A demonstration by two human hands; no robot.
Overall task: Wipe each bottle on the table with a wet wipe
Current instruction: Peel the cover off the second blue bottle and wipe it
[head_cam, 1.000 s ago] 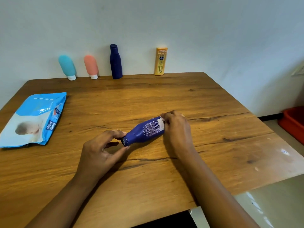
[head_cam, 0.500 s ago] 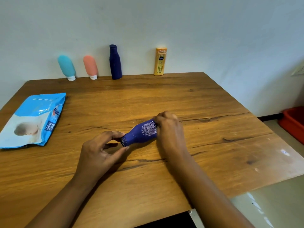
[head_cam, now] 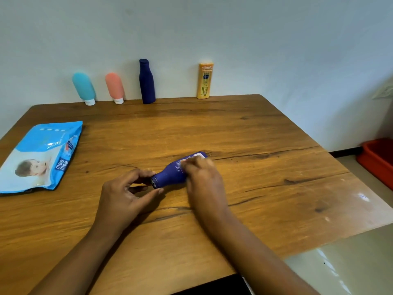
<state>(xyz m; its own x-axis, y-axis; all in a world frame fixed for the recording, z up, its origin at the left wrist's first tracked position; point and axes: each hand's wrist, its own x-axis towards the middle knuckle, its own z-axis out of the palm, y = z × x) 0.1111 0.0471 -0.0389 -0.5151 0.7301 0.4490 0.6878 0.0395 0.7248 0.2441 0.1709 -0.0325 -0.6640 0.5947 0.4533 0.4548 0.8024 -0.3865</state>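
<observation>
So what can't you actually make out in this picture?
Head view, the only one:
- Any wet wipe: the right hand is motion-blurred and covers that part of the blue bottle.
- Its cap end: mostly behind the left hand.
- Yellow bottle: label text too small.
- Red tub: cut off by the right edge.

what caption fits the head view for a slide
Left hand pinches the lying bottle by its cap; right hand covers its body.

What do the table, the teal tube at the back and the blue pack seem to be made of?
Table: wood or wood-look laminate, satin; grain lines and dark cracks show, with sheen at the right edge.
Teal tube: probably soft plastic or silicone, matte; rounded, no glare.
Pack: thin plastic film, glossy; wrinkles catch bright highlights.
</observation>
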